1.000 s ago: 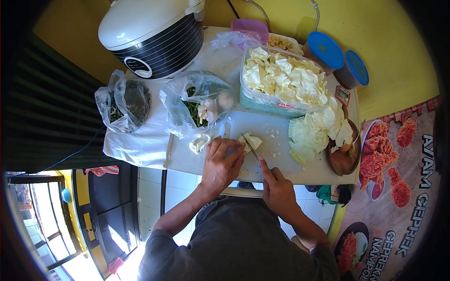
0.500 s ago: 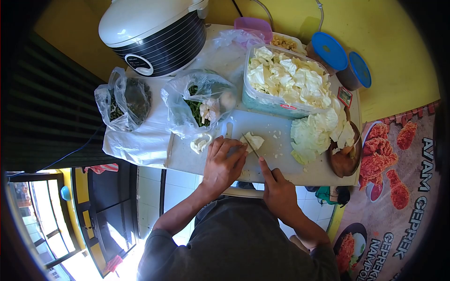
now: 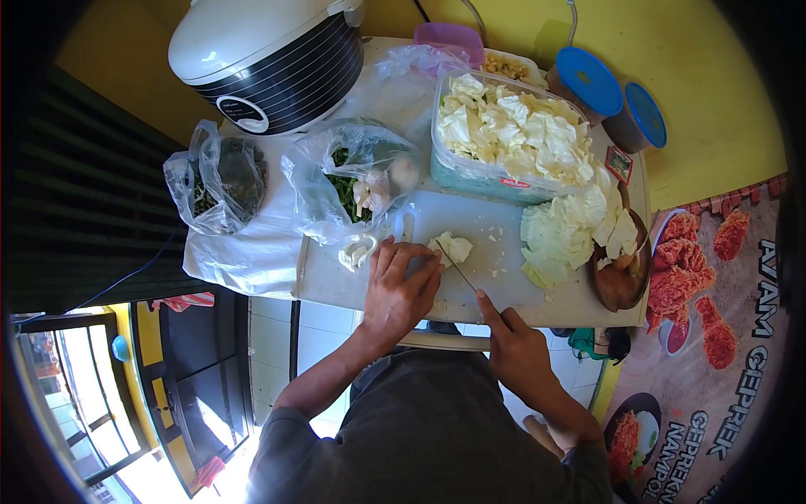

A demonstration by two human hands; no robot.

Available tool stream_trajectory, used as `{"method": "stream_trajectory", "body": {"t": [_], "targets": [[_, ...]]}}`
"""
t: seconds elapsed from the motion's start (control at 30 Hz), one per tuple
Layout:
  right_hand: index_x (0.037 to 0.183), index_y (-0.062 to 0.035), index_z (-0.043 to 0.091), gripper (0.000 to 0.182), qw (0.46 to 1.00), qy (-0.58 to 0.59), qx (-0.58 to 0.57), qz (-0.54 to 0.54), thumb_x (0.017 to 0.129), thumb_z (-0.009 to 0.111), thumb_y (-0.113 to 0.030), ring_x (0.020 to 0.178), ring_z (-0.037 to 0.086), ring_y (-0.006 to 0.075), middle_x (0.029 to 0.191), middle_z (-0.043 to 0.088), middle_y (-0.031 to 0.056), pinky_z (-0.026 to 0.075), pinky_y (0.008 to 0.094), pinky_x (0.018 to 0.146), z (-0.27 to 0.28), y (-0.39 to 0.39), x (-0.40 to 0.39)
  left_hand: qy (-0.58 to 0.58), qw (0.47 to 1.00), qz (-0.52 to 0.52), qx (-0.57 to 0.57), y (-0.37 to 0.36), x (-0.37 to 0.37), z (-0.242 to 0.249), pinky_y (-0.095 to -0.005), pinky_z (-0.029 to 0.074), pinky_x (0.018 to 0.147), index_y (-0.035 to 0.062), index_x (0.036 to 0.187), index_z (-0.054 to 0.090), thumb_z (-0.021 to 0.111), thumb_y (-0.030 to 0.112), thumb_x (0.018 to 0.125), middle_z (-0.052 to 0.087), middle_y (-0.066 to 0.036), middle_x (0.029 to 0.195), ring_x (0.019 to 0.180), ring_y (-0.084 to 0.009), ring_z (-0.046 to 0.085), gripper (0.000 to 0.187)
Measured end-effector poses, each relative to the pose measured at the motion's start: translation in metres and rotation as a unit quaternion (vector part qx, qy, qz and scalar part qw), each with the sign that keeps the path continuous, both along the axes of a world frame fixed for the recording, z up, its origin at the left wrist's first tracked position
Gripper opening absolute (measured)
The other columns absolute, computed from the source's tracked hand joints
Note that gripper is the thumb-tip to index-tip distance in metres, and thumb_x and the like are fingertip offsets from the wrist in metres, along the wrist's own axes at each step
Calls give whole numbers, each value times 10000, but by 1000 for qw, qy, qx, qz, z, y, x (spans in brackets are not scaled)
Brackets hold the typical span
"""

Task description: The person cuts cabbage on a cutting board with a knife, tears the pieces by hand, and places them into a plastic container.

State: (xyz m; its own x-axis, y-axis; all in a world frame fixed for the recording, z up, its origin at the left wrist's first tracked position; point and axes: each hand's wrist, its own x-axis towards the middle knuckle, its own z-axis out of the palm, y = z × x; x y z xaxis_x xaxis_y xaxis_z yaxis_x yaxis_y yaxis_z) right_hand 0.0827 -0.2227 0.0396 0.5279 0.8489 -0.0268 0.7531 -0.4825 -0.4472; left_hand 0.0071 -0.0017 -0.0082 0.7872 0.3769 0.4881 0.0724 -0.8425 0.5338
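Note:
My right hand (image 3: 519,351) is closed around the handle of a knife (image 3: 456,267), forefinger stretched along it. The blade lies across a small piece of pale cabbage (image 3: 454,248) on the white cutting board (image 3: 495,298). On the left side of the blade, my left hand (image 3: 400,287) is closed with bent fingers against the cabbage, its fingertips partly hidden. A curled white cabbage scrap (image 3: 356,254) rests just beyond the left fingers. Loose cabbage leaves (image 3: 556,239) lie at the board's right, beside small crumbs.
Behind the board stands a clear tub (image 3: 478,178) heaped with cut cabbage. Plastic bags of greens (image 3: 348,181) and dark leaves (image 3: 220,189) sit left, near a rice cooker (image 3: 277,76). A brown bowl (image 3: 620,286) and blue-lidded containers (image 3: 590,81) are at the right.
My right hand and the knife have drawn slightly back toward my body and to the right. The left hand stays nearly in place against the cabbage. The camera view has shifted slightly.

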Motion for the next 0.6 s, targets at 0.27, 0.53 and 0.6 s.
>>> {"method": "stream_trajectory", "body": {"t": [0.27,0.53,0.6], "targets": [[1558,-160,494,710,997,39,63,-22,891,631,40,592,636,296,824,617,122,529,422,539,0,-23,3,16,999,20,-19,8,-3,1,-519,450,1040,80,1126,775,816,126,853,668,-54,1128,1106,-293,608,279],[1551,-154,504,692,992,41,107,-53,899,624,46,607,646,317,799,621,126,544,436,577,-17,-12,15,99,993,-37,52,15,-5,20,-526,345,1084,94,1234,712,791,162,889,651,-58,1240,1189,-264,588,360],[1551,-153,503,691,992,43,104,-54,900,622,46,612,650,322,798,622,128,551,440,586,-16,-12,16,149,985,-76,-39,16,-6,23,-527,326,1091,97,1228,713,790,170,893,650,-62,1232,1181,-266,589,352]]}}
